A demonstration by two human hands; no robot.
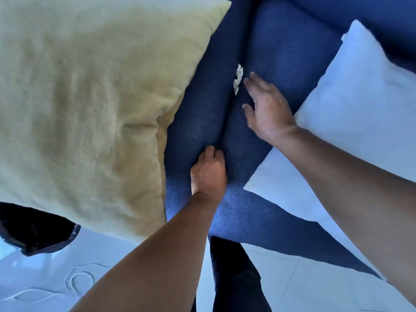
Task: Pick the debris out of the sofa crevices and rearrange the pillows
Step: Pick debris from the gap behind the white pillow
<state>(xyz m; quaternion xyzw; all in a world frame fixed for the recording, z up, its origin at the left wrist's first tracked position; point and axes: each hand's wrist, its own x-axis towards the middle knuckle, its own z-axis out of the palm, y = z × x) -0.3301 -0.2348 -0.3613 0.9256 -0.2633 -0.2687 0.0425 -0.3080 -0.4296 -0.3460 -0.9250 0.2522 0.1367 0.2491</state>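
Pressing into the seam between two blue sofa cushions (202, 113), left hand (209, 172) has fingers curled into the crevice; hold on anything cannot be told. Right hand (265, 109) flat, open, empty, just beside white crumpled debris (238, 78) lodged in the seam. Yellow pillow (90, 97) left, white pillow (349, 122) right.
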